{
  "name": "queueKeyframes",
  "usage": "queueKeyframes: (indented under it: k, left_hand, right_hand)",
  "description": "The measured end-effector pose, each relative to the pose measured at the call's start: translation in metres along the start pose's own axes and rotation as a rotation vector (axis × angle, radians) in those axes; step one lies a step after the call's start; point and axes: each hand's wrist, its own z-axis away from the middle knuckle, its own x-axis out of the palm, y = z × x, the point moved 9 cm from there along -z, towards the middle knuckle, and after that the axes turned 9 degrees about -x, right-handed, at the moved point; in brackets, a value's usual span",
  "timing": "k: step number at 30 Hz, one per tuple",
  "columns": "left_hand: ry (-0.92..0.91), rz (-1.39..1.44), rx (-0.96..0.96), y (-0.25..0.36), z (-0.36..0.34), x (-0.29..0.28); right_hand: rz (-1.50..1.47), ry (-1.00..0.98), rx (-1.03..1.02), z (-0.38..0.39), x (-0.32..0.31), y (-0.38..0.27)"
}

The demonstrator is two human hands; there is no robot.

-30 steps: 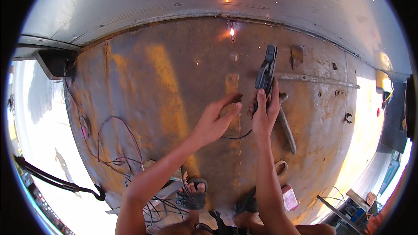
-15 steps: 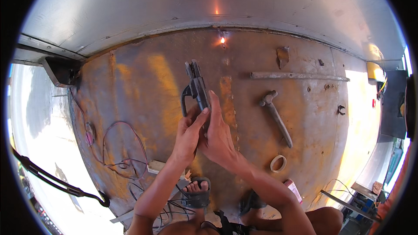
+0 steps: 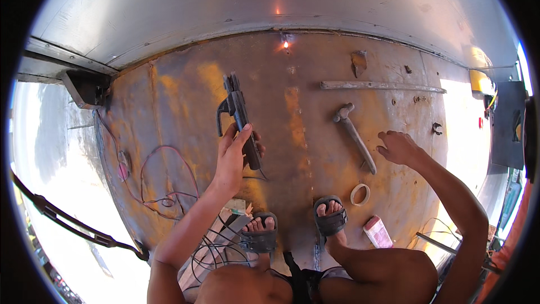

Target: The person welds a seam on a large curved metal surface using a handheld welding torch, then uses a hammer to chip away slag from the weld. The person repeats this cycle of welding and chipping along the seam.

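My left hand (image 3: pixel 232 152) grips a black welding electrode holder (image 3: pixel 239 111), its jaws pointing away from me and its lever on the left side. A thin cable trails from the holder's lower end. Off to the right, my right hand (image 3: pixel 400 147) hovers over the metal floor with nothing in it, fingers loosely bent and apart. Just left of that hand lies a hammer (image 3: pixel 357 136), its head toward the far side; hand and hammer do not touch. A small orange glow (image 3: pixel 286 44) burns at the floor's far edge by the metal wall.
Beyond the hammer lie a long metal bar (image 3: pixel 382 86) and a rusty scrap piece (image 3: pixel 359 63). Nearer are a pale ring (image 3: pixel 360 194) and a pinkish box (image 3: pixel 377 232). Reddish cable (image 3: pixel 169 147) loops at left; black cables (image 3: pixel 211 247) tangle beside my sandalled foot.
My right hand has left the electrode holder and swung right, past the hammer. My left hand keeps the holder, now slightly further left. The view has shifted a little.
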Motion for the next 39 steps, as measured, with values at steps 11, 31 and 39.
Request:
queueKeyframes:
  k: [11,31,39]
  left_hand:
    - [0.172,-0.274,-0.194,0.010,0.074,0.026]
    - [0.046,-1.051,0.168,-0.004,0.168,0.076]
    - [0.112,-1.008,0.073,-0.026,0.195,-0.001]
  right_hand:
    - [0.003,0.221,-0.014,-0.056,0.099,0.018]
    - [-2.178,-0.080,-0.683,-0.015,-0.028,-0.280]
    - [-1.285,0.432,-0.544,-0.036,-0.003,-0.174]
